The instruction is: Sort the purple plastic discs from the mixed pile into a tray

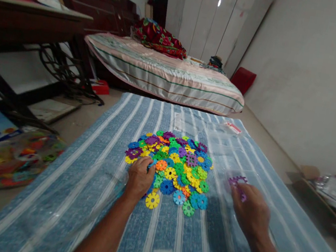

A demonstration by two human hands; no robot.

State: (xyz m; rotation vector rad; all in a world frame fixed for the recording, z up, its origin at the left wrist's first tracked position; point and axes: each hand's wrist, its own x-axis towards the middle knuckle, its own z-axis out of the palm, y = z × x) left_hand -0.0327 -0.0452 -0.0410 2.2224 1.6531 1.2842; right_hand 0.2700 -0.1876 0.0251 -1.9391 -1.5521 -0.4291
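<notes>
A heap of plastic interlocking discs [170,173] in yellow, green, blue, orange and purple lies on the striped cloth [113,142]. At the heap's left edge is my left hand [139,179], its fingers closed on a blue interlocking disc [150,165] that is mostly hidden. My right hand [252,209] is to the right of the heap, apart from it, and grips a purple square-shaped interlocking piece [237,180] with notched edges. A clear plastic sheet or bag [225,150] seems to lie under and around that piece; its outline is faint.
A bed [164,73] with a folded red flowered blanket [160,38] stands beyond the cloth. To the left are a treadle table [35,13] and, on the floor, a clear bag of colourful pieces [21,157]. A cardboard box [329,204] sits at the right.
</notes>
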